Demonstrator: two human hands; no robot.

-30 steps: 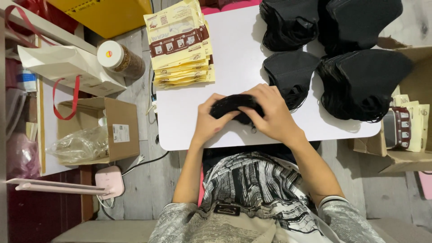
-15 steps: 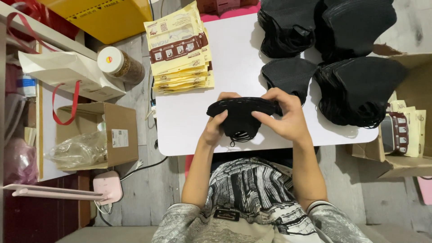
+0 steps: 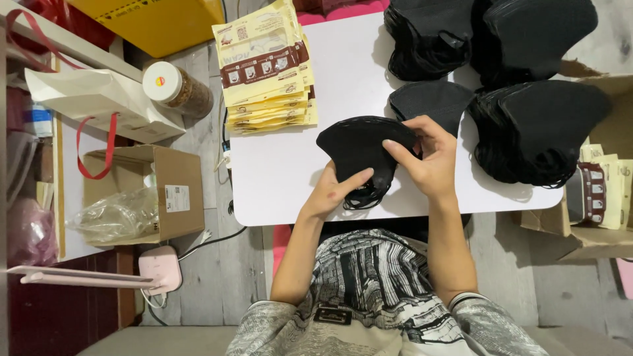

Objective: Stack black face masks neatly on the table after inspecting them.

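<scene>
Both hands, left hand and right hand, pinch a bundle of black masks; squaring it seems underway, needing an even grip.

Black face mask on white desk; black mask stacks along its right edge. Yellow-and-brown packets at top-left corner. Red-handled white paper bag; brown cardboard box.

One head-worn camera looks straight down — close over the white table and lap.
</scene>
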